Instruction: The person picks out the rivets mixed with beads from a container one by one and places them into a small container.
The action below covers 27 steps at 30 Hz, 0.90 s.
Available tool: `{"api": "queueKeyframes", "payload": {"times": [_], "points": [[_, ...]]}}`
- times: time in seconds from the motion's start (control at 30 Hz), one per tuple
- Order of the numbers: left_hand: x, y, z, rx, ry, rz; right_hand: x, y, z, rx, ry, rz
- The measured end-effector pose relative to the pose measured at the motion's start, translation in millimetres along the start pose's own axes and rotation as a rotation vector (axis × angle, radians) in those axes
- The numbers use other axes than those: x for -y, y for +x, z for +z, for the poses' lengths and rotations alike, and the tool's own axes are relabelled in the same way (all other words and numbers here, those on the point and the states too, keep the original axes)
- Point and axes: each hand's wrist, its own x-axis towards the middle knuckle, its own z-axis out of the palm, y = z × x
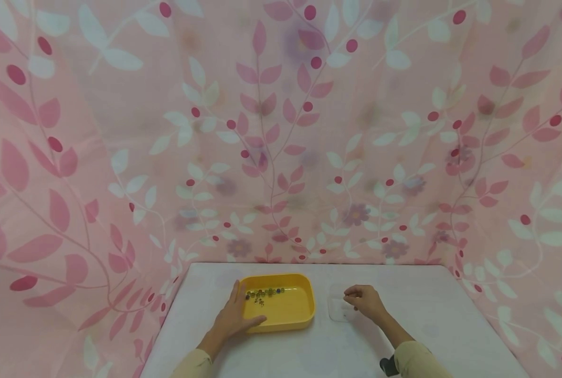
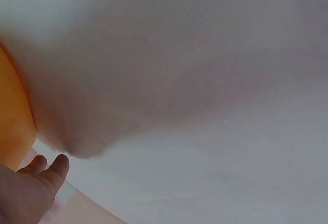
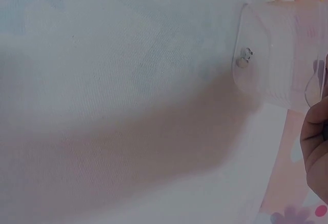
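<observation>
Light-coloured sleeves (image 1: 422, 359) reach in from the bottom edge, with a dark object (image 1: 388, 366) at the right wrist. Beyond them, the left hand (image 1: 231, 316) lies at the left end of a yellow tray (image 1: 285, 308), its fingers stretched along that end and its thumb spread away from them over the near rim. Across from it, the right hand (image 1: 368, 302) is at a clear container (image 1: 335, 311), thumb and fingertips brought together above its right side; I cannot tell whether anything is pinched between them. That container stands just right of the tray, apart from it, and the right wrist view shows a few small shiny pieces (image 3: 244, 58) inside, near one end. Within the tray, tiny brownish bits (image 1: 260, 302) lie toward the left, and just past them round beads (image 1: 264, 293), mostly greenish with a few dark ones, line up near the far wall. Both vessels stand on a white-covered table (image 1: 380, 278), and behind its far edge hangs pink cloth (image 1: 281, 131) patterned with leaves, berries and flowers
</observation>
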Motion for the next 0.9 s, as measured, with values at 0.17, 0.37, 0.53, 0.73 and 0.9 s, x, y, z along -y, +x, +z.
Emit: {"api": "queueKeyframes", "payload": {"times": [0.17,0.37,0.53,0.73,0.9], "points": [[0.4,0.0,0.7,-0.004,-0.012,-0.008,0.2,-0.9,-0.7,0.007,-0.010,-0.003],[1.1,0.6,2.6,-0.010,-0.009,0.003,1.4,-0.7,-0.2,0.000,-0.029,-0.002],[-0.6,0.6,0.4,0.010,-0.007,-0.011,0.0,-0.5,0.1,-0.003,-0.019,0.006],[-0.7,0.0,0.3,0.013,-0.003,-0.002,0.8,-3.8,-3.9,0.007,-0.032,-0.026],[0.7,0.7,1.4,0.002,-0.010,0.008,0.5,-4.9,-6.6,0.002,-0.058,-0.046]]}}
